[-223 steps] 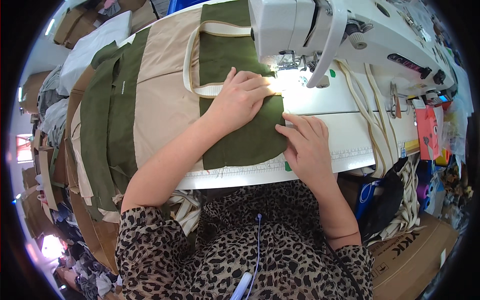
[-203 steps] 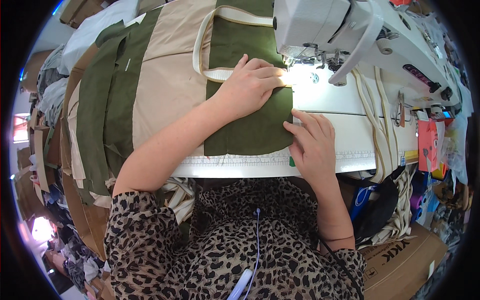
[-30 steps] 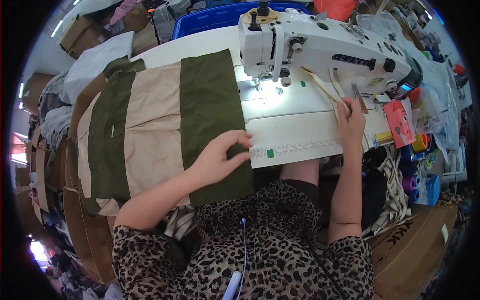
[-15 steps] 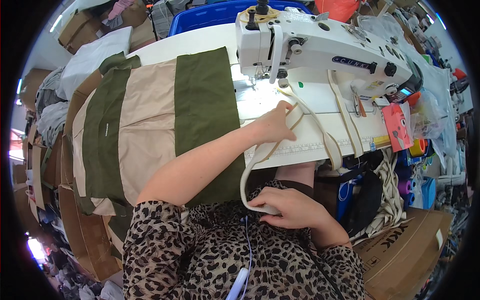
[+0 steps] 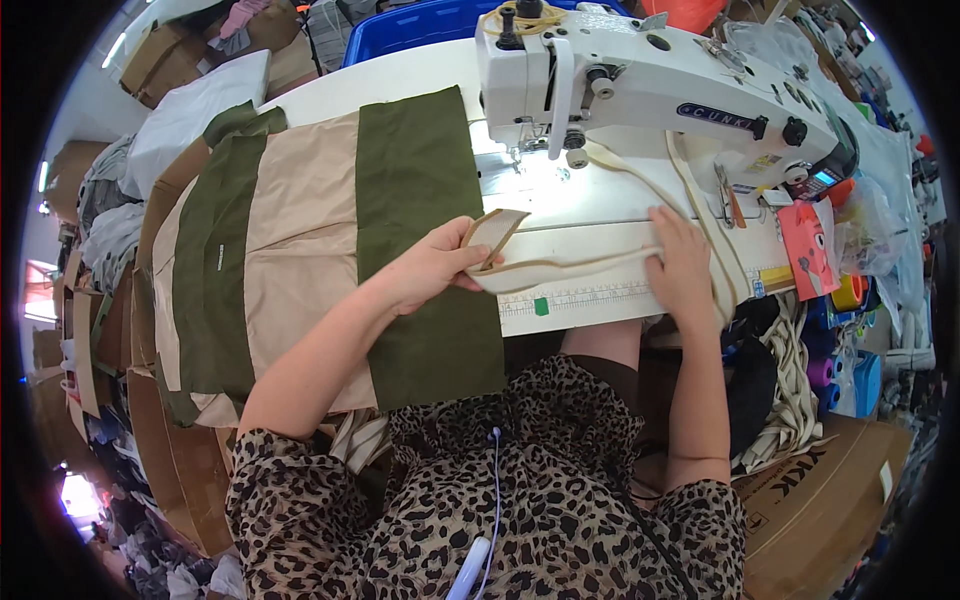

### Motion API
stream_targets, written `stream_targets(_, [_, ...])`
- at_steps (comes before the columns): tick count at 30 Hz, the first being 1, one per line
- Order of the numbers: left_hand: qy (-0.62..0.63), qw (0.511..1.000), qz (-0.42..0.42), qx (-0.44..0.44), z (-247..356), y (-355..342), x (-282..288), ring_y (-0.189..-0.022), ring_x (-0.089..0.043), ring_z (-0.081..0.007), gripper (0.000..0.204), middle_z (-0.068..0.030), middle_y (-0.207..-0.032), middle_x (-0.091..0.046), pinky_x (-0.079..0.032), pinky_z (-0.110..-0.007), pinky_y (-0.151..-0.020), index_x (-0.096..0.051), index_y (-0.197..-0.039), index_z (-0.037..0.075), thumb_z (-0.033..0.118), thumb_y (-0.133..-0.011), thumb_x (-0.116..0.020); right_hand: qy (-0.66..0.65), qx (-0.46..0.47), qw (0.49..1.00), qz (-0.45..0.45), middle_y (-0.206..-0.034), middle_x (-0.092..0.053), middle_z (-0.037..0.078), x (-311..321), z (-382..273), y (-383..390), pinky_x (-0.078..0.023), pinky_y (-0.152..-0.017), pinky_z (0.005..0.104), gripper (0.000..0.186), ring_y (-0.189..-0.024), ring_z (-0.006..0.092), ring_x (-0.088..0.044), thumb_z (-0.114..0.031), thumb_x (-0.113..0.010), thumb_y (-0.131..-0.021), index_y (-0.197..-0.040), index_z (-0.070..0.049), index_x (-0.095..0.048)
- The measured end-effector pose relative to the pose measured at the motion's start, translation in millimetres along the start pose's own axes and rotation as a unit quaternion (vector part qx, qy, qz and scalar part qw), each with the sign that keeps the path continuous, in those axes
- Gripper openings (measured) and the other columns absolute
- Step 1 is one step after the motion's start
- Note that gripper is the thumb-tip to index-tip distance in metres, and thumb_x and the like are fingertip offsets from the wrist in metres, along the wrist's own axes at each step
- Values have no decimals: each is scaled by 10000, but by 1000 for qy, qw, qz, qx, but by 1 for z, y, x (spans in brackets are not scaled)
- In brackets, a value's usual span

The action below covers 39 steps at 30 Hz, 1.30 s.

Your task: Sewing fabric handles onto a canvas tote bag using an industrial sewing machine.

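Note:
A long cream strap with tan edges (image 5: 590,270) lies across the white sewing table. My left hand (image 5: 440,264) is closed on it near its free end, which sticks up past the fingers in a fold. My right hand (image 5: 684,265) is on the table farther right, thumb and fingers apart, touching or nearly touching the same strap. Beyond the hands is a white sewing machine (image 5: 640,85), its needle area lit. Under my left forearm is a fabric panel (image 5: 415,190) in green and beige bands, spread over the table's left side.
A ruler strip (image 5: 600,298) runs along the table's front edge, with a small green scrap (image 5: 541,306) on it. At right are a red card (image 5: 806,248), small scissors (image 5: 728,195) and a cardboard box (image 5: 820,510). A blue bin (image 5: 430,30) stands behind the table.
My left hand has come left from near the needle, bringing the strap's end. My right hand has risen from my lap onto the table, letting go of the strap part it held there.

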<state>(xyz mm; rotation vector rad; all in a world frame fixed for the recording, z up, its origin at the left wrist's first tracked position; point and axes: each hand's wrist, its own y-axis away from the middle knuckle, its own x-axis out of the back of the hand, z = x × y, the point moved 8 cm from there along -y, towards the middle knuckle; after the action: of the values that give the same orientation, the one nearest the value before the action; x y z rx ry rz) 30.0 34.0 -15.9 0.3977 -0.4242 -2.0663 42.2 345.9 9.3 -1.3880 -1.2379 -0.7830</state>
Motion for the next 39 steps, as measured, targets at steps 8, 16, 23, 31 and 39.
stream_targets(8, [233, 962, 117, -87, 2, 17, 34, -1112, -677, -256, 156, -116, -1160, -680, -568, -413, -972, -570, -1184, 48, 137, -1061, -532, -158, 48, 982, -95, -1097, -703, 136, 19, -61, 22, -496, -931, 422, 415, -1045, 339, -653, -46, -620, -798, -1204, -96, -692])
stream_targets(16, [387, 843, 315, -199, 19, 52, 138, -1178, -653, -307, 245, -159, -1212, -642, -567, -465, -999, -480, -1256, -1, 182, -1100, -435, -221, 85, 962, -135, -914, -710, 109, 13, -127, 72, -525, -738, 410, 438, -852, 323, -679, -192, -823, -776, -1188, -131, -686])
stream_targets(23, [317, 894, 269, -169, 26, 70, 205, -880, -657, -136, 204, -67, -1078, -679, -570, -327, -796, -581, -1178, 40, 201, -1053, -571, -163, 89, 980, -65, -843, -659, 63, 26, -115, 57, -477, -790, 418, 152, -805, 299, -624, -73, -776, -753, -881, -87, -697])
stream_targets(31, [-291, 923, 248, -39, 105, 0, 167, -708, -573, -126, 271, -49, -886, -711, -456, -310, -630, -741, -1056, 54, 293, -938, -692, -244, 325, 913, -40, -1122, -672, -17, 15, -214, 47, -258, -1179, 629, 99, -1160, 213, -616, -110, -708, -776, -839, -186, -702])
stream_targets(39, [-419, 871, 236, -102, 65, -67, 119, -866, -670, -245, 292, -102, -895, -685, -522, -341, -816, -716, -1134, 73, 213, -878, -735, -218, 297, 920, -134, -1368, -603, 40, -31, -216, 44, -244, -1186, 640, 297, -1356, 263, -502, -116, -749, -775, -1063, -140, -676])
